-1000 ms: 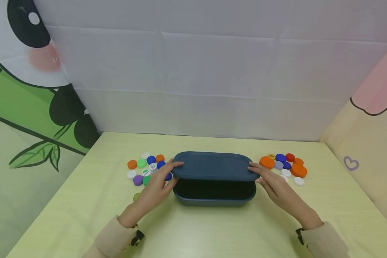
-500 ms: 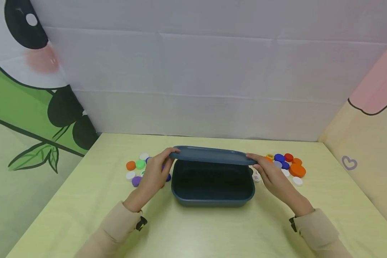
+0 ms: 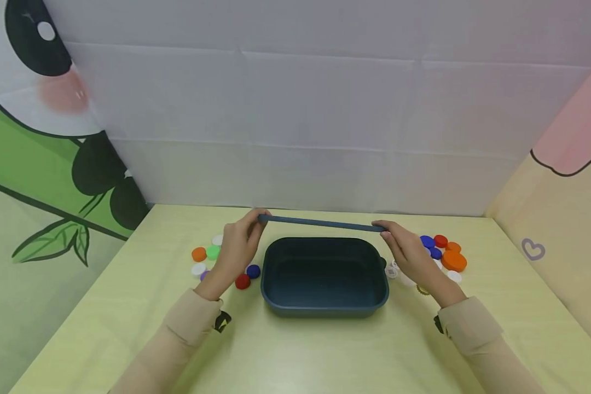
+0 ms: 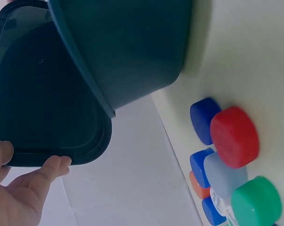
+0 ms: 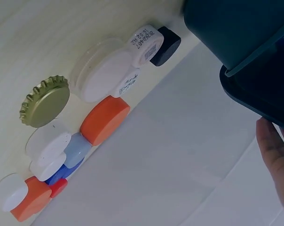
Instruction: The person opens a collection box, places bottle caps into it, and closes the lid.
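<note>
The left hand (image 3: 238,243) pinches one short end of a dark blue lid (image 3: 320,222), with the thumb on one side and the fingers on the other; the right hand (image 3: 407,253) grasps the opposite end in a similar way. The lid is in the air above the far side of an open dark blue box (image 3: 325,313), apart from its rim, and the head view sees it edge-on, as a thin bar whose right end is a little lower. The box stands upright on the pale yellow table (image 3: 305,355). Just beside its left end are a red cap (image 4: 234,136) and a blue cap (image 4: 205,120); near them lie a green cap (image 4: 257,202) and white caps (image 4: 217,202) whose print is too hidden to read. At its right end is a small black piece (image 5: 166,46), and touching this, a white cap (image 5: 145,44) with a square code and digits that seem to say "20260407"; the second line is less clear. Farther are a gold crown cap (image 5: 45,101) and an orange cap (image 5: 105,120). Behind the table hangs a grey cloth (image 3: 295,98); at the right there is a purple heart drawing (image 3: 534,257).
</note>
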Demonstrator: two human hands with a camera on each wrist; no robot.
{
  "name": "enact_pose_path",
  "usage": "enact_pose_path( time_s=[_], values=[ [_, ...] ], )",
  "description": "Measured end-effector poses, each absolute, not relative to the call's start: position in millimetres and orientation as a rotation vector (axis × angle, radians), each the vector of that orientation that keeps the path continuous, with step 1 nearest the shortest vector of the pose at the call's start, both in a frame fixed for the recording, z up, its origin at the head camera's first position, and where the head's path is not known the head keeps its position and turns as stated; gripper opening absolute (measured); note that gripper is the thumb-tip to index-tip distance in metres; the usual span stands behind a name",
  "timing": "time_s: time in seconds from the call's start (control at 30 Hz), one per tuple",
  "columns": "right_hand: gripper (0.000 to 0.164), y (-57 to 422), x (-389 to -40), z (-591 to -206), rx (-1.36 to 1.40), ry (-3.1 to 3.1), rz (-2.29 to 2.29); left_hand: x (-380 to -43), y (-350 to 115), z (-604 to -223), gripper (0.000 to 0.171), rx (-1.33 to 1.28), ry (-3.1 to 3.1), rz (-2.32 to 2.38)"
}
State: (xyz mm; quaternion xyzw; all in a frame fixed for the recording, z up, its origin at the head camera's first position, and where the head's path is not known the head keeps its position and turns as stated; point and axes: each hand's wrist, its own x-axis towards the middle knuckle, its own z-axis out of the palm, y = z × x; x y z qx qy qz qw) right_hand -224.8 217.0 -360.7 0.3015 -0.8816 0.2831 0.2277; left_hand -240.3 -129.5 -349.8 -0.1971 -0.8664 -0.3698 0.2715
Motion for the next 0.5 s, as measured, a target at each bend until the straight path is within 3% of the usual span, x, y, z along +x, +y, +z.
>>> enact_pose_path(
  time_s=[0.27, 0.5],
  values=[
    [0.026, 212.3, -249.2, -358.0, 0.798, -2.419, 0.876, -258.1, -131.0, -340.0, 0.017, -0.512, -2.366, -0.971],
    [0.011, 208.8, -270.1, -359.7, 0.602, -2.354, 0.961, -273.7, -128.9, -336.5, 0.023, -0.461, -2.427, -1.078]
  ],
)
